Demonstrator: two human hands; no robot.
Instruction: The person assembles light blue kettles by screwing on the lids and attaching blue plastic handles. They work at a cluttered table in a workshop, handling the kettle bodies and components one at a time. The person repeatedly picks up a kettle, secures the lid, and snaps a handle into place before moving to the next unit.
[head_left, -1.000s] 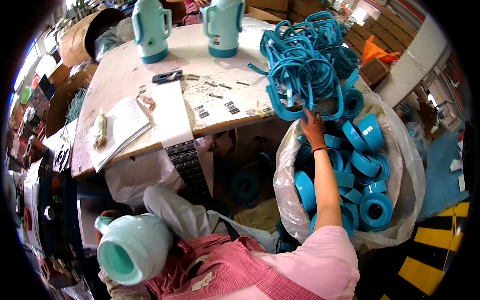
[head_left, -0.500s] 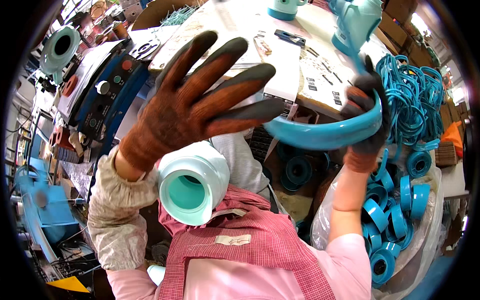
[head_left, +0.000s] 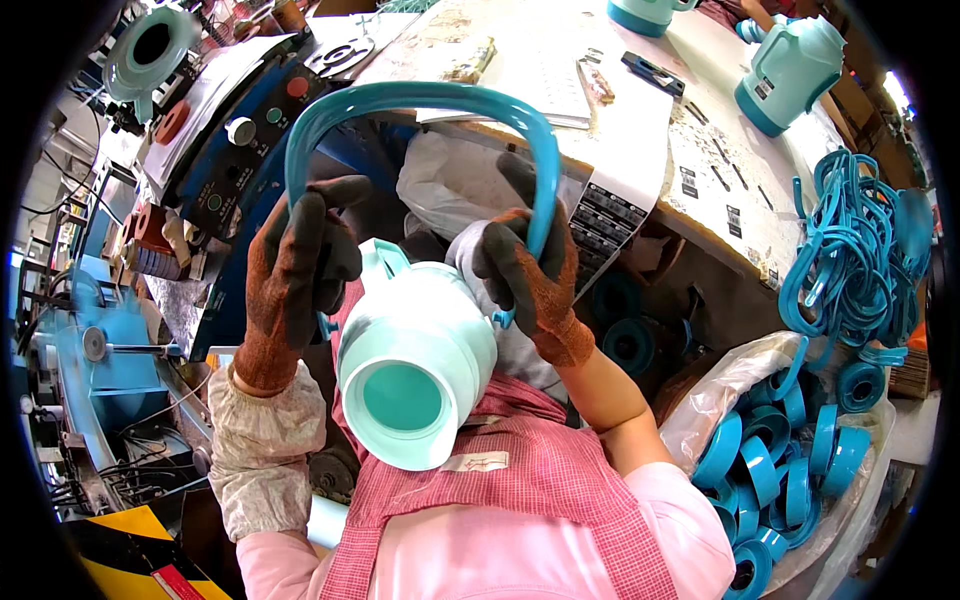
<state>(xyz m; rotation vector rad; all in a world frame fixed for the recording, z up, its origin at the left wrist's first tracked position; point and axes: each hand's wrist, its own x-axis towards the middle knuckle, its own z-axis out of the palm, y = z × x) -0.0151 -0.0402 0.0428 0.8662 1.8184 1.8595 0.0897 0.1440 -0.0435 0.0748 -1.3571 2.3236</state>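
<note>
Both gloved hands gripped a teal curved handle: the left hand closed on one end, the right hand on the other. It arched over a pale green jug body on the lap, probably touching its sides. Behind stood a work table; a bag of blue rings lay at right.

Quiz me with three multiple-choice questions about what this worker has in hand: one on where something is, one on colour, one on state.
1. Where is the pale jug body?
A. on the table
B. against the apron
C. in the bag

2. What colour is the curved handle?
A. teal
B. red
C. white

3. How are the hands?
A. bare
B. empty
C. gloved, gripping the handle's ends

B: it rests on the checked apron.
A: it matches the teal rings.
C: left hand and right hand each clasp an end.
</note>
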